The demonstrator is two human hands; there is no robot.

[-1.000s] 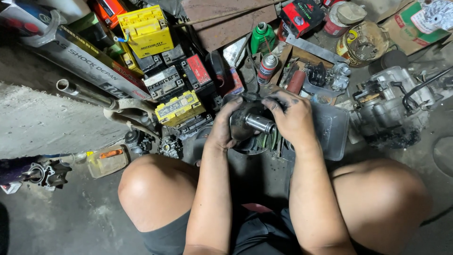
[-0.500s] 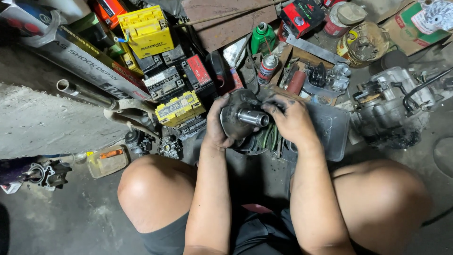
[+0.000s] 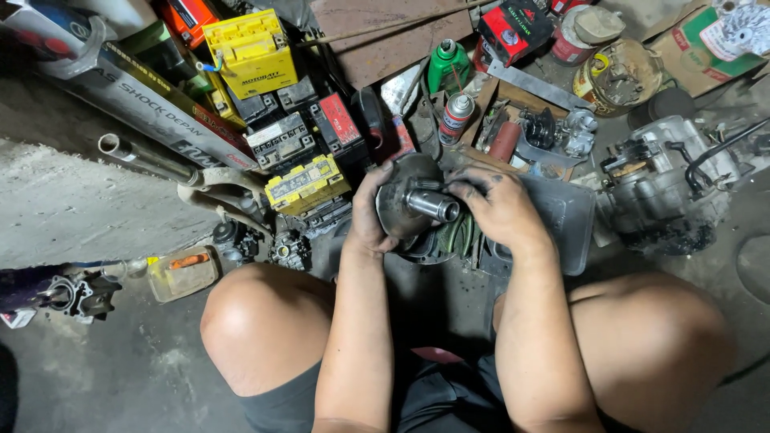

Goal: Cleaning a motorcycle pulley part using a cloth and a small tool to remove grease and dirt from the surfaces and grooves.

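I sit low with both knees up. My left hand (image 3: pixel 367 215) grips the left rim of a round, dark metal disc part (image 3: pixel 401 192) with a shiny steel shaft (image 3: pixel 431 205) sticking out of its middle. My right hand (image 3: pixel 497 204) holds the part's right side, its greasy fingertips touching the shaft's end. The part is tilted up, just above a grey plastic tray (image 3: pixel 565 216). Green-handled tools (image 3: pixel 457 234) lie under it.
Yellow and black batteries (image 3: pixel 305 183) are stacked at left by a long shock-absorber box (image 3: pixel 160 120) and metal tube (image 3: pixel 144 156). An engine case (image 3: pixel 670 180) sits right. A spray can (image 3: pixel 455 116), green bottle (image 3: pixel 447 64) and tins crowd the back.
The disc part has been tipped up and turned a little, so the shaft points more toward me. My right fingers have shifted onto the shaft's end. My left hand keeps its grip.
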